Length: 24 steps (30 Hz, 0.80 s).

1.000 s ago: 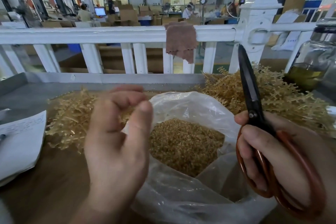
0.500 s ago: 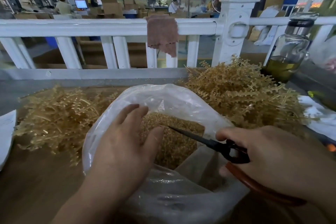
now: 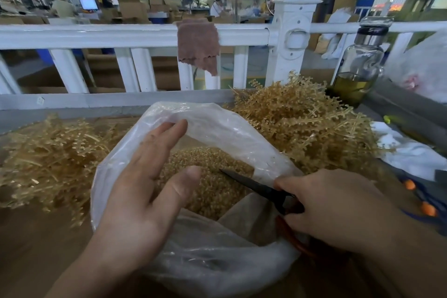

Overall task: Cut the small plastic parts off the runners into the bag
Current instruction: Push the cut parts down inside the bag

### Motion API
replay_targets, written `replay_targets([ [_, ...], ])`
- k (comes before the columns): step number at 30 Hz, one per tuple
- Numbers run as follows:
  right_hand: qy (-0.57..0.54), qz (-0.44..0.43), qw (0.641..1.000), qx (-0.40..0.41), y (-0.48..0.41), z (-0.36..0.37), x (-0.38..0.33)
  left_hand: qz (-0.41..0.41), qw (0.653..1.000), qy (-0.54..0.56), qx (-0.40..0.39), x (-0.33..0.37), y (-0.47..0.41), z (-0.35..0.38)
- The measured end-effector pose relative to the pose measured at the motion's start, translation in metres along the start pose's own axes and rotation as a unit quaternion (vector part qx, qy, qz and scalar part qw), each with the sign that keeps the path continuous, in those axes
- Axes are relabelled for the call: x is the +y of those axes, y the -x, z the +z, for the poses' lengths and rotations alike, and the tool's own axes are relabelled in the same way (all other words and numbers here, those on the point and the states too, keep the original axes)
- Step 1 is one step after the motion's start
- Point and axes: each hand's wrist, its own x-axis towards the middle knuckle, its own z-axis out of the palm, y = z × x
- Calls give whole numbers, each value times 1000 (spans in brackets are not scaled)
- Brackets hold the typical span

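Brown tabletop (image 3: 36, 249) fills the near edge, and on it stands a clear plastic bag (image 3: 217, 261) with its mouth wide open. Over that mouth the left hand (image 3: 142, 189) is spread flat, fingers straight and thumb apart, holding nothing; whether its fingertips touch the far wall of the bag cannot be told. The right hand (image 3: 338, 208) is curled round the orange-red handles of the scissors (image 3: 256, 186), whose dark blades lie together and point left, across the bag's rim and above its contents. Inside the bag sits a heap of small amber cut parts (image 3: 212, 176). Tangled runners of the same colour lie in two piles just beside the bag: the left pile (image 3: 48, 159) low and spread, the right pile (image 3: 302, 123) taller. Behind them runs a grey ledge, then a white railing (image 3: 96, 34) with a brown cloth (image 3: 198, 43) draped over its top rail. At the right stands a glass bottle (image 3: 358, 65) with yellowish liquid at its bottom. Beyond the railing lies a factory hall with cardboard boxes and people at work.
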Motion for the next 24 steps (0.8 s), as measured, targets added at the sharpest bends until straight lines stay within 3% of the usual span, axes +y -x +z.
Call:
replay_targets([
  [7, 30, 13, 999, 26, 4, 4, 5, -57, 998, -23, -5, -11, 3, 13],
  [13, -65, 57, 960, 267, -9, 13, 12, -81, 996, 47, -4, -8, 2, 18],
  [24, -105, 25, 933, 344, -19, 27, 5, -48, 993, -99, 42, 1, 1, 19],
])
